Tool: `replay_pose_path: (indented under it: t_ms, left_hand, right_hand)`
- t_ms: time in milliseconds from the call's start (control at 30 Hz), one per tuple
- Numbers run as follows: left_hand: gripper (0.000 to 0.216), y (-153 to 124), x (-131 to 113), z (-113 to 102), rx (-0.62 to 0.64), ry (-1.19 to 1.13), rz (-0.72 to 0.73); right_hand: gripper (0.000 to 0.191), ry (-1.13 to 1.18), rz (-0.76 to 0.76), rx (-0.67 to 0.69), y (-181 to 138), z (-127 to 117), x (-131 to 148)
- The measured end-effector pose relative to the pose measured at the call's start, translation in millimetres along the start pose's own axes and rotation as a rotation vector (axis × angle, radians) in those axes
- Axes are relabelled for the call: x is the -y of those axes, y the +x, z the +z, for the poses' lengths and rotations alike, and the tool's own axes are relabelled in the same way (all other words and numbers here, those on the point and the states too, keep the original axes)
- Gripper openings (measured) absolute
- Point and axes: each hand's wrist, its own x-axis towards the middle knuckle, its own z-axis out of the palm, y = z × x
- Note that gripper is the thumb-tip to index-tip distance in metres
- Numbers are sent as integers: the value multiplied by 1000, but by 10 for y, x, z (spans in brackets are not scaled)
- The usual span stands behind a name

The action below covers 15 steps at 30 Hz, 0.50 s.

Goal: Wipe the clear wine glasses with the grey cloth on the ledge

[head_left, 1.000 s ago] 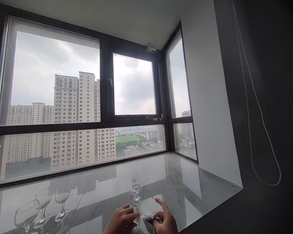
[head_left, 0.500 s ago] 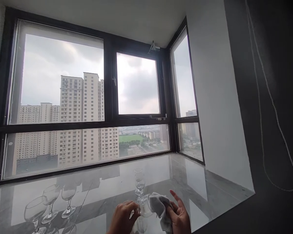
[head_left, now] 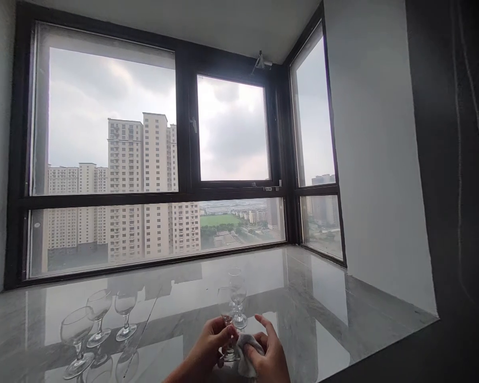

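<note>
My left hand is closed around the stem of a clear wine glass. The bowl points up and the foot is low, beside my right hand. A light grey cloth is bunched in my right hand, pressed near the glass's foot, with the index finger raised. Just behind stands a second wine glass, upright and partly overlapped by the held one. At the left, three more wine glasses stand upright on the glossy grey stone sill.
A dark-framed window spans the back of the sill. On the right are a white wall and the sill's front edge. A looped cord hangs against the dark wall beyond.
The held glass has turned so its bowl now points up. The cloth has shifted from the bowl to the foot. My view has swung slightly left.
</note>
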Motion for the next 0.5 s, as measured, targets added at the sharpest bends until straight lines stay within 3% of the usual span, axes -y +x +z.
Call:
replay_pose_path:
  t_ms: [167, 400, 500]
  left_hand:
    - [64, 47, 44, -37, -125, 168, 10]
    - [33, 12, 154, 10, -62, 508, 234]
    - [29, -1, 151, 6, -79, 582, 237]
  right_hand:
    - [83, 139, 72, -47, 44, -147, 274]
    - [70, -38, -48, -184, 32, -531, 436]
    - [69, -42, -44, -186, 7, -661, 492]
